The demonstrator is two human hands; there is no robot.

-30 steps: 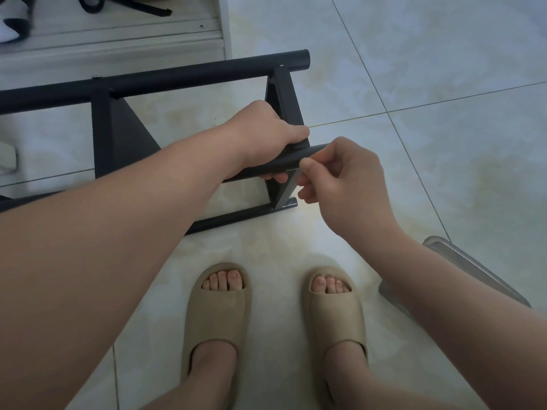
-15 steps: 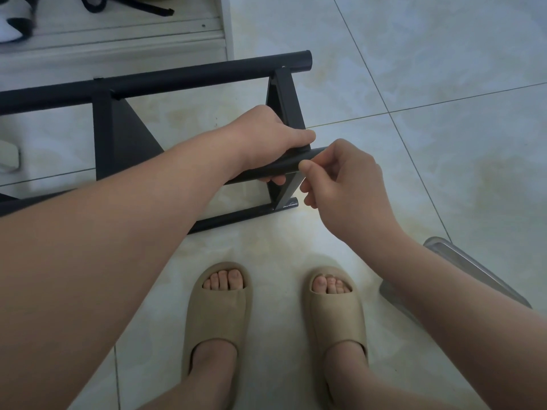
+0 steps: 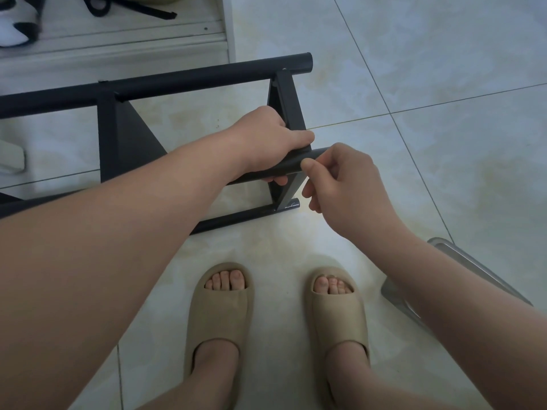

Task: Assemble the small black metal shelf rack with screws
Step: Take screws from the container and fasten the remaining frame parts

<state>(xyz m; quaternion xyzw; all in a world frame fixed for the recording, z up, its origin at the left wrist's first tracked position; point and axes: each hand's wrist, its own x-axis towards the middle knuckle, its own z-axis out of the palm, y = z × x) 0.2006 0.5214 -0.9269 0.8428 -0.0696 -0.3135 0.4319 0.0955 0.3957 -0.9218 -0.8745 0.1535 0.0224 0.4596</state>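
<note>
The black metal shelf rack (image 3: 124, 143) lies on its side on the floor (image 3: 414, 69), a frame of round matt tubes joined by flat, angular sheet-metal brackets. The left hand (image 3: 269, 140) wraps the near tube (image 3: 284, 168) from above: its fingers are curled fully round the bar, with fingertips showing under it and the thumb stretched along the top. Just beyond those knuckles a flat upright bracket (image 3: 285, 96) rises to the far tube (image 3: 207, 76), which ends in a plain round cap.

The right hand (image 3: 349, 190) meets the same near tube at its open end, touching the left hand's thumb side. Its thumb (image 3: 307, 168) presses the underside of the tube end while the forefinger hooks over the top, and the other fingers are folded loosely below. Whether anything small sits inside that pinch is hidden.

Below the right hand's curled fingers the low tube (image 3: 236, 216) rests on the tile. A faint pale mark at its end is too small to read.

The floor is glossy, pale, marbled tile with thin grout lines. Nearer the body than both hands are two beige moulded foam sandals (image 3: 220, 318). Under the right forearm lies a shiny steel tray (image 3: 473, 270). Far past the left fingers sit a ribbed pale threshold (image 3: 118, 45), a white and black shoe (image 3: 14, 28) and a black strap (image 3: 142, 8)
</note>
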